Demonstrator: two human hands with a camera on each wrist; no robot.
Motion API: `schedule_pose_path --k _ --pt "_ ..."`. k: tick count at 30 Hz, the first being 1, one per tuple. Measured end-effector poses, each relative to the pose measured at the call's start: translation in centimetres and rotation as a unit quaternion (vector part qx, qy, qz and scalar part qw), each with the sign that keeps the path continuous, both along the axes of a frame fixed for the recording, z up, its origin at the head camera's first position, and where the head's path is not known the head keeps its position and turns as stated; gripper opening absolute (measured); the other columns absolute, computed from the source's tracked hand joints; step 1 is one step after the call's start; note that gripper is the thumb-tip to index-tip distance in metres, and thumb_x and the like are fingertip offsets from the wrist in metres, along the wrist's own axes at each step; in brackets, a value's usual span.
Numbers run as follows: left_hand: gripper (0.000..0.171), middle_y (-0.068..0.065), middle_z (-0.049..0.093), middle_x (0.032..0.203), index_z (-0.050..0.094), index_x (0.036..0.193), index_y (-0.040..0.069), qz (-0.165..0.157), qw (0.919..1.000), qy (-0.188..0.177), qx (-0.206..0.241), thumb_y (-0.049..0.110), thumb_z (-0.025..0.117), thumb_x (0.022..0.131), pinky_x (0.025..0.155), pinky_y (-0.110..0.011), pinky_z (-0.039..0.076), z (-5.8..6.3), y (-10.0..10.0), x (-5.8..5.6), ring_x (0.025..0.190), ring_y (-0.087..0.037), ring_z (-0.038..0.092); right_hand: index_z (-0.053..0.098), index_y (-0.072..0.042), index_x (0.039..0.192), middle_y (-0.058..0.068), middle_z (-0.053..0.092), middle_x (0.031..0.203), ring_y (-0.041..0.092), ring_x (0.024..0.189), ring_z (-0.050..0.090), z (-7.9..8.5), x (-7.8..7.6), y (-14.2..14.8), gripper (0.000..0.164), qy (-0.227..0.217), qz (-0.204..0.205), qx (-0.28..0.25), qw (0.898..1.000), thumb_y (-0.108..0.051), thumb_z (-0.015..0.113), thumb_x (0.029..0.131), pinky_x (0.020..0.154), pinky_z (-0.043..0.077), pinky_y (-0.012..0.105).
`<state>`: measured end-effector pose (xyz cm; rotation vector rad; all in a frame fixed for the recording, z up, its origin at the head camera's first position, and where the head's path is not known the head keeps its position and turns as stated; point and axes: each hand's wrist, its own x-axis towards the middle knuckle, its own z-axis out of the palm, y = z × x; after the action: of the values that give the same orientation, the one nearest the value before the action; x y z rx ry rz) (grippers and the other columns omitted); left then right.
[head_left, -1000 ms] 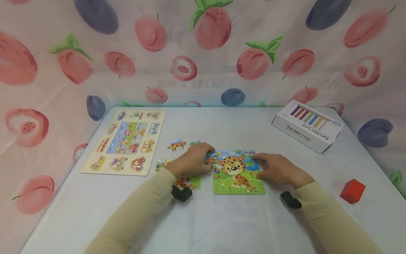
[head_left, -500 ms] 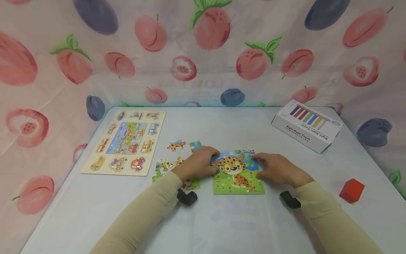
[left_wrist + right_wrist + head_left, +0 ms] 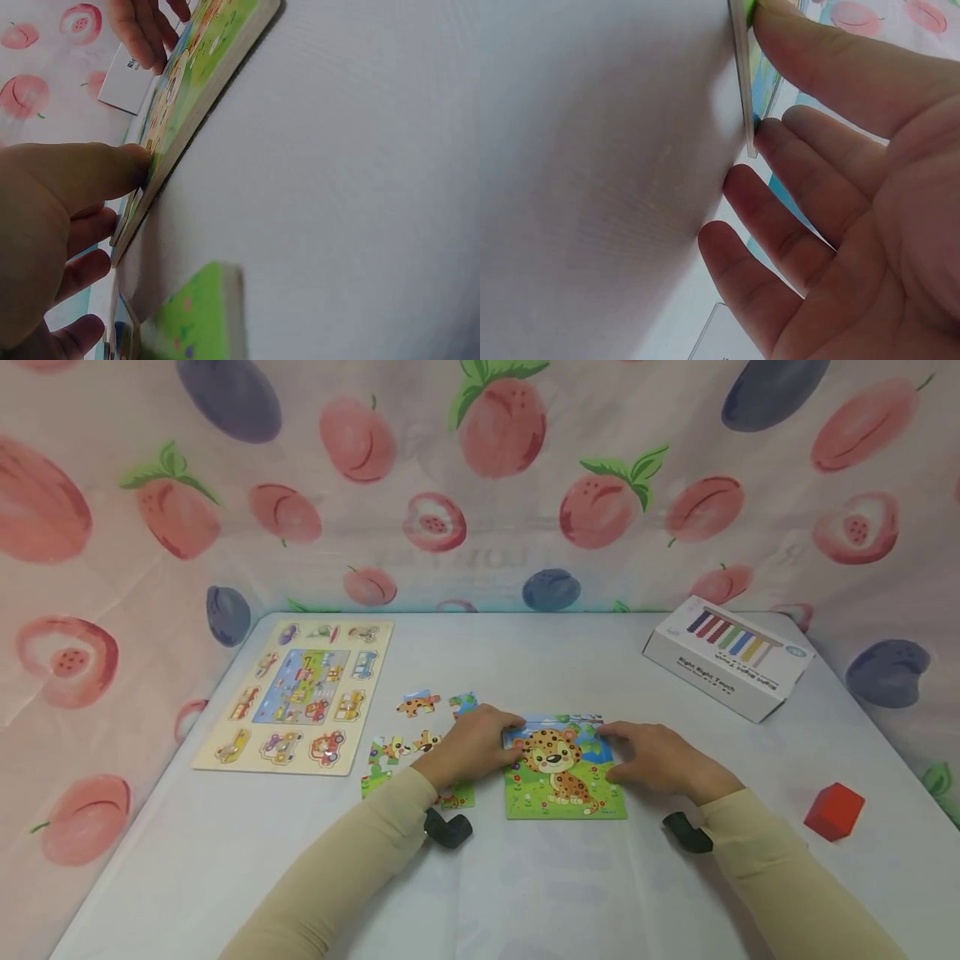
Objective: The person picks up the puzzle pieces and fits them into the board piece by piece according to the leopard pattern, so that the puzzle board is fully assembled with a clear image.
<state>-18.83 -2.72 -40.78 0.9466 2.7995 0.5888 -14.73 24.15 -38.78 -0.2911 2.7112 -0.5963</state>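
A leopard jigsaw puzzle [image 3: 558, 777] lies in its board on the table, in the middle of the head view. My left hand [image 3: 476, 743] is at its upper left corner, thumb and index finger pinching a jigsaw puzzle piece mostly hidden beneath them. In the left wrist view the thumb [image 3: 127, 169] presses near the puzzle's edge, with the other fingers spread behind. My right hand [image 3: 656, 760] steadies the right side, fingers extended. Its thumb [image 3: 802, 52] touches the puzzle's edge in the right wrist view, and its index fingertip is by the top right corner.
Several loose puzzle pieces [image 3: 417, 703] and a second, green-edged puzzle [image 3: 375, 783] lie left of the leopard, partly behind my left arm. Farther left is a wooden vehicle peg board [image 3: 300, 760]. A white box [image 3: 720, 672] stands back right, a red block [image 3: 834, 812] at right.
My left hand has moved right with the puzzle piece, from just beside the puzzle onto its upper left corner. More loose pieces show behind it. The right hand has stayed in place.
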Motion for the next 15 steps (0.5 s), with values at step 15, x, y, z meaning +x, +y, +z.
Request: schedule_pose_path --k 15 --pt "0.049 0.004 0.060 0.109 0.058 0.120 0.019 0.021 0.9994 0.024 -0.007 0.044 0.064 0.078 0.087 -0.031 0.037 -0.33 0.28 0.11 0.106 -0.016 0.047 0.045 -0.014 0.131 0.016 0.039 0.134 0.038 0.121 0.033 -0.03 0.09 -0.02 0.066 0.008 0.003 -0.005 1.000 -0.027 0.073 0.072 0.094 0.026 0.056"
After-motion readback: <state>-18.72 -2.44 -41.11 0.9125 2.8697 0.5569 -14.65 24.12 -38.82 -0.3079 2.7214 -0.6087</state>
